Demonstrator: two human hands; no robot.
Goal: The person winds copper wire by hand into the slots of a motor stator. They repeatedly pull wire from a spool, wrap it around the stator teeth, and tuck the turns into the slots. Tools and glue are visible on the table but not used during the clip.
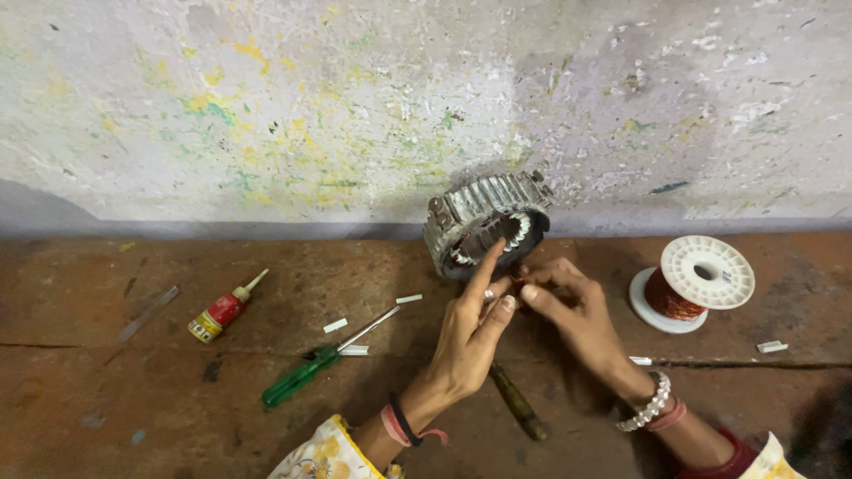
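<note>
Head view, brown worktable [106, 399] against a paint-flecked wall [266, 106]. A ribbed metal motor core [484, 222] stands on edge at 12 o'clock from the hands, tilted, its open ring facing the camera.

Left hand [470, 337]: index finger stretched up into the ring's opening, touching its inner edge; the other fingers are curled narrow. Right hand [572, 310]: fingertips pinched close together just beside the left thumb, at the ring's lower rim. What they pinch is too small to tell.

At 3 o'clock, well apart: white spool of copper wire [694, 282]. At 9 o'clock: green-handled screwdriver [315, 362]; farther out, a small glue bottle [222, 310]. A wooden-handled tool [517, 404] lies under the left wrist.
</note>
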